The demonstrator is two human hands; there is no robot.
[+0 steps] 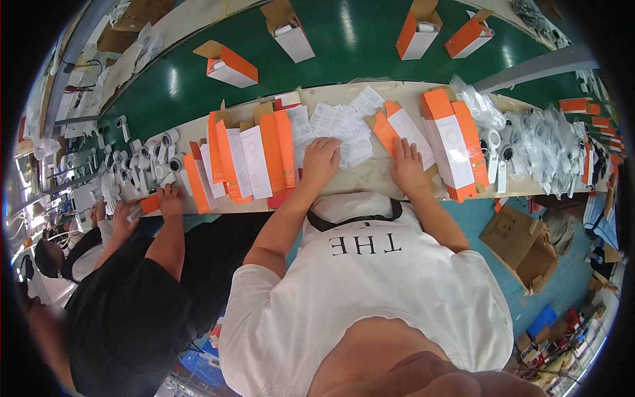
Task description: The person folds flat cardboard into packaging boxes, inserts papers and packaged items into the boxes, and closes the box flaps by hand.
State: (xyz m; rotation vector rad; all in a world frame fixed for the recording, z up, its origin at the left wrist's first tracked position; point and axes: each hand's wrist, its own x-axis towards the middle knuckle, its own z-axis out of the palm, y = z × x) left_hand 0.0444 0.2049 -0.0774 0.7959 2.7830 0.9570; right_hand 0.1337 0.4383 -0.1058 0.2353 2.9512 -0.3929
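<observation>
Loose printed leaflets (327, 122) lie spread over the middle of the bench. On their near edge is my left hand (321, 163), its fingers bent and drawn together on a paper leaflet; the fingertips are partly hidden. My right hand (409, 173) has its fingers stretched out over the lower left side of an orange and white carton (411, 135). That carton lies tilted, with its orange end flap folded out at the far end. Whether my right thumb touches it I cannot tell.
Upright orange and white cartons stand left (254, 155) and right (456, 155) of my hands. Several filled cartons (291, 40) sit on the green surface beyond. Small white handheld devices (493, 149) and clear plastic bags flank the bench. A co-worker's hands (170, 200) handle an orange carton at left.
</observation>
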